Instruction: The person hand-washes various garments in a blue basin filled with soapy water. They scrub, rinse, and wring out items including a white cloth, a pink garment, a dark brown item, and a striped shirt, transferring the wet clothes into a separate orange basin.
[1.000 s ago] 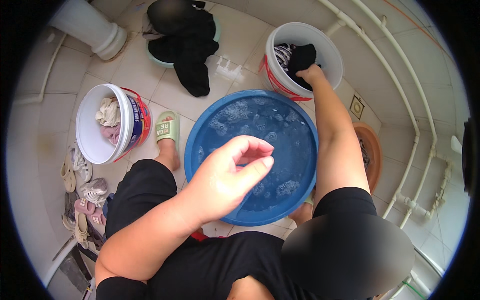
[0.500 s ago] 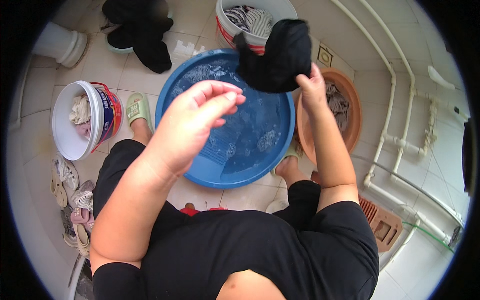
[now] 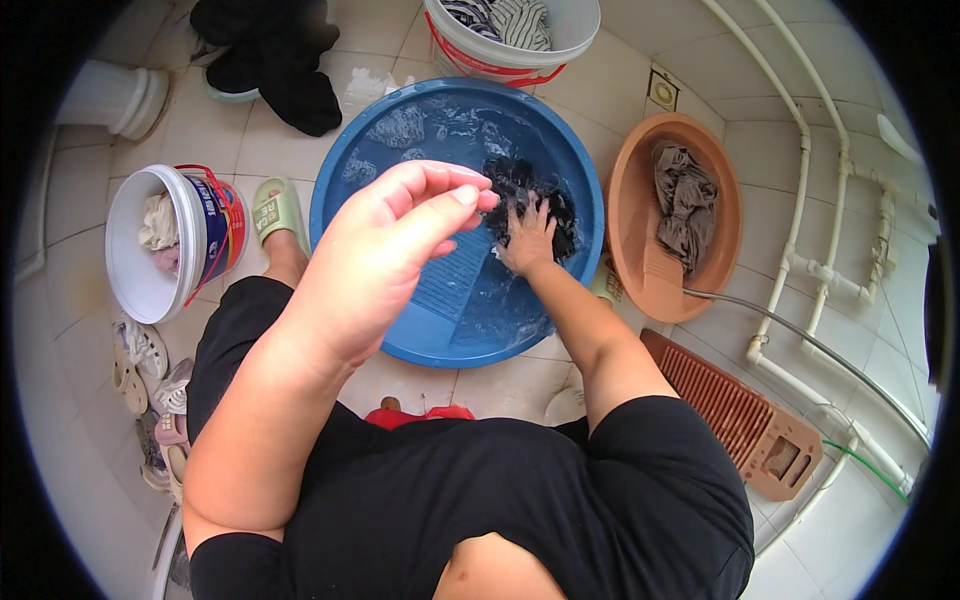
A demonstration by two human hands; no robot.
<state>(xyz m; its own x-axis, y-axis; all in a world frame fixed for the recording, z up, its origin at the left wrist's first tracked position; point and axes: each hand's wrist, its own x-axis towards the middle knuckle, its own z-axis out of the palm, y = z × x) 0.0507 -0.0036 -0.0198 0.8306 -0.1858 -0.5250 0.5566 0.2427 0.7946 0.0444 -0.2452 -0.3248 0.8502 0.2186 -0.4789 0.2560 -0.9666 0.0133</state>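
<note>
black cloth (image 3: 562, 212) in blue basin (image 3: 420, 330): on my head feed the round basin is the biggest thing, mid-scene, holding water with foam (image 3: 395, 128) toward its far left; the cloth is bunched in that water on the right side, partly covered by a hand.
orange basin (image 3: 630, 190): right of the blue one and near it, a grey-brown cloth (image 3: 687, 205) heaped inside.
far bucket (image 3: 570, 30): white, just beyond the blue basin, striped cloth (image 3: 515, 25) in it.
left bucket (image 3: 128, 260): white inside, with cream cloth (image 3: 160, 222) and pink cloth (image 3: 166, 260).
black bundle (image 3: 265, 65): far left, spread partly over a pale basin (image 3: 230, 94).
brown ribbed board (image 3: 710, 395): near right, beside the pipes.
green slipper (image 3: 282, 213): between the left bucket and the blue basin.
my hands: apart; right hand (image 3: 528, 238) lies on the black cloth, fingers spread, and left hand (image 3: 400, 215) hangs raised above the blue basin's near left, fingers loosely curled, thumb near their tips; whether they touch, i cannot tell.
</note>
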